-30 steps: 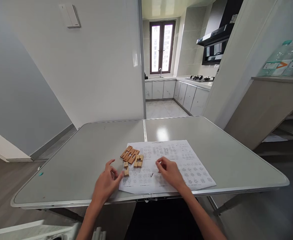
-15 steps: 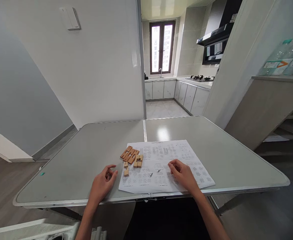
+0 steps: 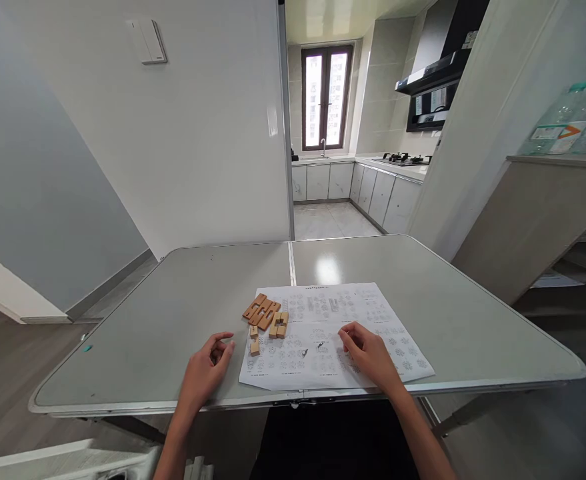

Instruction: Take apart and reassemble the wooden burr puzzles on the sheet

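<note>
My left hand (image 3: 207,368) rests on the table by the paper's left edge. Its fingers are loosely bent, thumb and forefinger apart, and nothing is in it. Over the right part of a printed sheet (image 3: 297,383) lies my right hand (image 3: 370,353), fingers loosely curled, with no object visible in its grasp. Reddish-brown wooden pieces with slots (image 3: 261,311) lie at the sheet's upper left. Beside them sits a group of pale notched wooden blocks (image 3: 279,325). Two small pale blocks (image 3: 255,347) stand nearest my left hand. Small dark bits (image 3: 305,353) lie mid-sheet.
The grey-green table (image 3: 137,333) has a metal rim and a centre seam. A small teal scrap (image 3: 87,348) lies near its left edge. Plastic bottles (image 3: 563,123) stand on a cabinet at right. Beyond the doorway is a kitchen with a gas stove (image 3: 403,159).
The camera view has shifted slightly, so everything sits a little lower and to the right. Both hands and the wooden pieces stay in about the same places on the table.
</note>
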A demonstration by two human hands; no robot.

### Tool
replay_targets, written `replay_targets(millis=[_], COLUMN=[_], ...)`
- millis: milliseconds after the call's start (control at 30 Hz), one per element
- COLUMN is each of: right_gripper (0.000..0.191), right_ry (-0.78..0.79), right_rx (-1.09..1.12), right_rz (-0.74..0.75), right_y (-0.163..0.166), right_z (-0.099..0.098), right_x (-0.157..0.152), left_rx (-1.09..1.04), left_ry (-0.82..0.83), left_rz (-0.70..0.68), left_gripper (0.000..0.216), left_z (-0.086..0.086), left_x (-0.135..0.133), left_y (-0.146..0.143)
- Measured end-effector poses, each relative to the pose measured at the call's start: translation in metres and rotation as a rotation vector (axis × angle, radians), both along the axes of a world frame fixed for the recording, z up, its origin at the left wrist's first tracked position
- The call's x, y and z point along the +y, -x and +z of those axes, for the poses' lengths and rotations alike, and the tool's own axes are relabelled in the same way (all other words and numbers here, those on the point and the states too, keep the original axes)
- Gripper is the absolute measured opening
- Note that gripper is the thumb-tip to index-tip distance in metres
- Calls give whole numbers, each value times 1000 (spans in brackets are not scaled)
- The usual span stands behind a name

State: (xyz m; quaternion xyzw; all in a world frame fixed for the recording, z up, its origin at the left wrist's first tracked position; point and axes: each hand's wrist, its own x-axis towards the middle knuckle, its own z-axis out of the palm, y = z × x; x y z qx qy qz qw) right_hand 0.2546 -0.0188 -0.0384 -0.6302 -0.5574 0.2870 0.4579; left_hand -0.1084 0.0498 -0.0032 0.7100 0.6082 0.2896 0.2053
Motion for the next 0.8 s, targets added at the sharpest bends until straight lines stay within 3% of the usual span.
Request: replay_targets(millis=[800], right_gripper=[41], right_ry=[32], right_rx=[48], right_rz=[8], right_y=[-2], right_z=[-8], right_x=[3], left_rx=[-8], left_ry=[-22], left_rz=[8], left_gripper=[49], left_z=[-5], left_x=[3], left_y=[4])
